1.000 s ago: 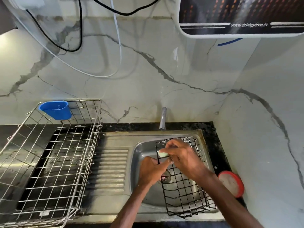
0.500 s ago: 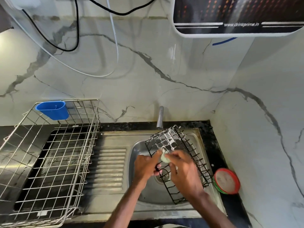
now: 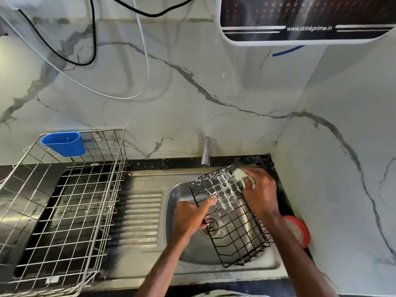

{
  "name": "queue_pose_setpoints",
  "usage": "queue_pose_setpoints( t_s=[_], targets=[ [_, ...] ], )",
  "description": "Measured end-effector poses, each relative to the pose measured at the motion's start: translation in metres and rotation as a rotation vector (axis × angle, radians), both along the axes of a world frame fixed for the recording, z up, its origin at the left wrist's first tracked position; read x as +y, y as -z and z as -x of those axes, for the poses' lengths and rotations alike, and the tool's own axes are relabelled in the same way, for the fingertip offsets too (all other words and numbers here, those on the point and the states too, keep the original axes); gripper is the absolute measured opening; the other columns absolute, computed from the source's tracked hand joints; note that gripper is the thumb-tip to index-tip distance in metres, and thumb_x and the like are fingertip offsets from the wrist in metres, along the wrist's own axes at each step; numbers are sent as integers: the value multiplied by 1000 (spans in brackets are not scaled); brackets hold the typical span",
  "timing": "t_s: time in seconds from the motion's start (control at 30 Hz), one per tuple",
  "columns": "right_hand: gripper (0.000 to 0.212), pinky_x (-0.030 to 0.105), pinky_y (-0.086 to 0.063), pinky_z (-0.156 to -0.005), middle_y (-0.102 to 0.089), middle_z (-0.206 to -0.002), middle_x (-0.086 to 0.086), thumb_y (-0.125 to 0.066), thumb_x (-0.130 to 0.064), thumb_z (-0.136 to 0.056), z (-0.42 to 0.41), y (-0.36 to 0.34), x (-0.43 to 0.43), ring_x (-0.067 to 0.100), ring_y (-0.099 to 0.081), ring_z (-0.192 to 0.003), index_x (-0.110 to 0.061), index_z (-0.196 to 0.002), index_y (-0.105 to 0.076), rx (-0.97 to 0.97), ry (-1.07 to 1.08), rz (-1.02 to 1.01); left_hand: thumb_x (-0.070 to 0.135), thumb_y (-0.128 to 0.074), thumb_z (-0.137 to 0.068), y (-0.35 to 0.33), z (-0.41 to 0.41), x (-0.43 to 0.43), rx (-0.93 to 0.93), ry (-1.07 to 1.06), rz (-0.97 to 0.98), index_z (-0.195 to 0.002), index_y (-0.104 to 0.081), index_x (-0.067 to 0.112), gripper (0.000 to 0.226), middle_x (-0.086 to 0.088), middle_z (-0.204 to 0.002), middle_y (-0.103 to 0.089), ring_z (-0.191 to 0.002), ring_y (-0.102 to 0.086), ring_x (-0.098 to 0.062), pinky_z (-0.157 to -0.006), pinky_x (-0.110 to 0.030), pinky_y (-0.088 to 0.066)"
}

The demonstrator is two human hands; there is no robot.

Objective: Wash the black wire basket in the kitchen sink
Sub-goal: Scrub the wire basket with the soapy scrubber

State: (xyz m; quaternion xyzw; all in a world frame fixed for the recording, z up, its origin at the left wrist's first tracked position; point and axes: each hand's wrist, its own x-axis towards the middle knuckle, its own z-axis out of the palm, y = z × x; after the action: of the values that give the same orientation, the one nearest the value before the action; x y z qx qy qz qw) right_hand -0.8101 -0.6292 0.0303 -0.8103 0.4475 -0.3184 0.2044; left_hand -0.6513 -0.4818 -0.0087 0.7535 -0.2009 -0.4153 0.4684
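Gripping the black wire basket by its left edge, left hand steadied it; right hand pinched a soapy scrubber at its far upper-right end.

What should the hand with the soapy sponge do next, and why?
Probably slide the sponge down toward the near end of the black wire basket. White foam coats only the far wires by the right hand; the near wires look bare. The left hand grips it.
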Motion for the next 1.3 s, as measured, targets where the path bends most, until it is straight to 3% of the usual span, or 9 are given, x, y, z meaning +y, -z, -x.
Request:
queue_pose_setpoints(
  t_s=[0.07,0.17,0.2,0.33,0.5,0.77,0.97,1.13,1.3],
  targets=[
    [37,17,-58,-76,-68,-120,11,-66,6,-89,-4,2,4,20,-71,-99,-13,-121,-71,-10,21,19,52,-88,-78,0,3,-1,-13,-16,0,-84,-80,1,52,-10,-67,-77,-62,-78,-27,-66,-51,-66],
    [35,-3,-46,-68,-67,-113,12,-62,11,-88,-20,6,33,18,-70,-89,-7,-116,-73,3,-62,113,53,-86,-78,1,3,-3,-9,-10,-8,-90,-80,1,54,-10,-67,-77,-63,-78,-25,-68,-53,-66],
    [32,-2,-47,-68,-67,-111,12,-60,10,-89,-27,7,44,18,-70,-87,-6,-115,-73,2,-108,135,53,-86,-78,2,3,-3,-7,-4,-14,-90,-80,0,55,-10,-68,-77,-64,-79,-26,-69,-53,-66],
    [31,24,-62,-61,-63,-114,10,-47,0,-98,-44,12,58,19,-69,-90,-9,-116,-71,26,-277,138,50,-85,-81,1,3,-5,-9,13,-39,-83,-77,0,52,-9,-68,-77,-64,-79,-27,-72,-53,-66],
    [30,21,-61,-64,-67,-107,18,-51,7,-95,-36,-3,13,21,-70,-80,-4,-114,-73,-32,-207,176,55,-88,-77,-8,4,-7,-78,61,-47,-78,-77,0,56,-6,-64,-76,-60,-78,-23,-66,-47,-67],
    [36,31,-63,-70,-67,-109,9,-61,15,-88,6,17,16,20,-68,-93,-7,-114,-72,1,-232,194,52,-87,-78,-3,-11,-13,-20,-27,-38,-85,-79,3,50,-10,-69,-78,-63,-78,-27,-68,-51,-66],
    [48,9,-54,-76,-70,-108,7,-70,24,-76,43,40,68,14,-67,-91,-9,-109,-77,-2,-179,156,53,-88,-76,2,-22,-17,4,-61,-53,-89,-80,4,51,-13,-71,-78,-66,-79,-27,-69,-50,-66],
    [31,29,-63,-70,-70,-112,6,-64,5,-90,22,26,68,21,-68,-97,-13,-112,-76,-10,-183,155,60,-83,-72,-4,-11,-18,31,31,-51,-93,-80,7,57,-14,-72,-78,-67,-79,-31,-71,-51,-66],
    [32,27,-63,-69,-67,-114,6,-62,7,-91,-13,7,74,19,-67,-101,-12,-116,-71,-32,-248,186,48,-79,-88,-16,-4,-21,75,23,-23,-92,-76,-4,53,-18,-74,-78,-71,-79,-38,-74,-53,-66]
  ],
)
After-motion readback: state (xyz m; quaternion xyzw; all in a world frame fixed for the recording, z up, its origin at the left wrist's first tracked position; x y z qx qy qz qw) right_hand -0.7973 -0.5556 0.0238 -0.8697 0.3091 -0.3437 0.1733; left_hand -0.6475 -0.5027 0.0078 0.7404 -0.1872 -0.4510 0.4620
